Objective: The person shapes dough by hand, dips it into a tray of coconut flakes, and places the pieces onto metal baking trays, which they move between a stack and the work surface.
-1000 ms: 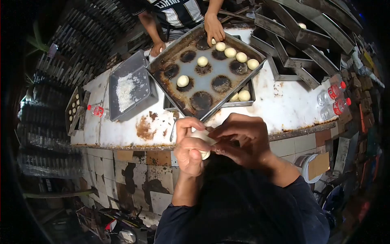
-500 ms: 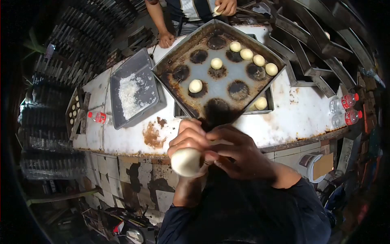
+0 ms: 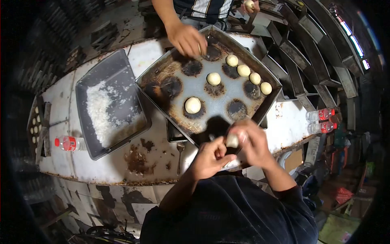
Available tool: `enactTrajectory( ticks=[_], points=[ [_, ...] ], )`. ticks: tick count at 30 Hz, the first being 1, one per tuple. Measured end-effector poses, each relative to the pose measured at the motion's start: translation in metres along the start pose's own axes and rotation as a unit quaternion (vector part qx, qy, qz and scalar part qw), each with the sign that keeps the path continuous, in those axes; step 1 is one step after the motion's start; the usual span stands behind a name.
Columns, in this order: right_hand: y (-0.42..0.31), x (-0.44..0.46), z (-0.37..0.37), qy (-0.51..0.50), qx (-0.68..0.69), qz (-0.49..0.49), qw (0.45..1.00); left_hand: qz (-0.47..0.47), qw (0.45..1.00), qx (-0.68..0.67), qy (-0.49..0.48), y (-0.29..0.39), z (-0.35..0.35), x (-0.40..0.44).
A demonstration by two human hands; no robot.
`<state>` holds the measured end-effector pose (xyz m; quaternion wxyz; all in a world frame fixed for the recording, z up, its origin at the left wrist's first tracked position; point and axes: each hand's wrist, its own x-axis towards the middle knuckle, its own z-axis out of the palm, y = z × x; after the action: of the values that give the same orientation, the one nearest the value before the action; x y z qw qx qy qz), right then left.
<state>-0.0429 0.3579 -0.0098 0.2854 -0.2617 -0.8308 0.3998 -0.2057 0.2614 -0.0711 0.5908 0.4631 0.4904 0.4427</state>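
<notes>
A pale dough ball (image 3: 232, 140), partly covered by fingers, is in my right hand (image 3: 252, 143). That hand is slightly blurred. Close beside it, my left hand (image 3: 210, 158) has its thumb stretched out and its fingers loosely bent, with no dough seen in it. Both hands are over the near corner of a square, scorched metal baking tray (image 3: 162, 107). Inside the tray, a dough ball (image 3: 192, 105) lies toward the near left and another dough ball (image 3: 213, 79) near the middle. Several more, including a dough ball (image 3: 243, 70), line the right side.
A grey bin (image 3: 128, 112) with white flakes stands left of the tray. A co-worker's hand (image 3: 187, 40) reaches over the far corner. Bottles (image 3: 321, 114) lie at the right, another bottle (image 3: 71, 143) at the left. Metal moulds (image 3: 300, 53) are stacked at the back right.
My hands have moved apart and to the right, and the dough is now in my right hand rather than my left. The co-worker's hand has come over the tray. The view has shifted.
</notes>
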Motion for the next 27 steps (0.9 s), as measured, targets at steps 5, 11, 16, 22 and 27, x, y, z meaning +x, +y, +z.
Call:
enactTrajectory(
  ticks=[5,11,16,22,27],
  points=[
    [0.086,0.026,-0.005,-0.112,-0.271,0.135,0.947,0.142,0.977,0.028,0.159,0.017,-0.072,-0.010],
    [0.064,0.082,-0.003,-0.125,-0.341,0.150,0.920,0.140,0.934,0.015,0.328,0.024,-0.107,-0.047],
    [0.129,0.150,0.029,-0.037,-0.320,-0.060,0.945,0.195,0.922,-0.035,0.332,0.022,-0.071,-0.049],
    [0.078,0.138,0.019,-0.130,-0.041,0.165,0.977,0.162,0.909,-0.046,0.381,0.002,-0.034,-0.059],
    [-0.010,0.039,0.018,-0.188,0.210,-0.117,0.952,0.138,0.960,-0.123,0.210,0.011,-0.003,-0.055]
  ],
)
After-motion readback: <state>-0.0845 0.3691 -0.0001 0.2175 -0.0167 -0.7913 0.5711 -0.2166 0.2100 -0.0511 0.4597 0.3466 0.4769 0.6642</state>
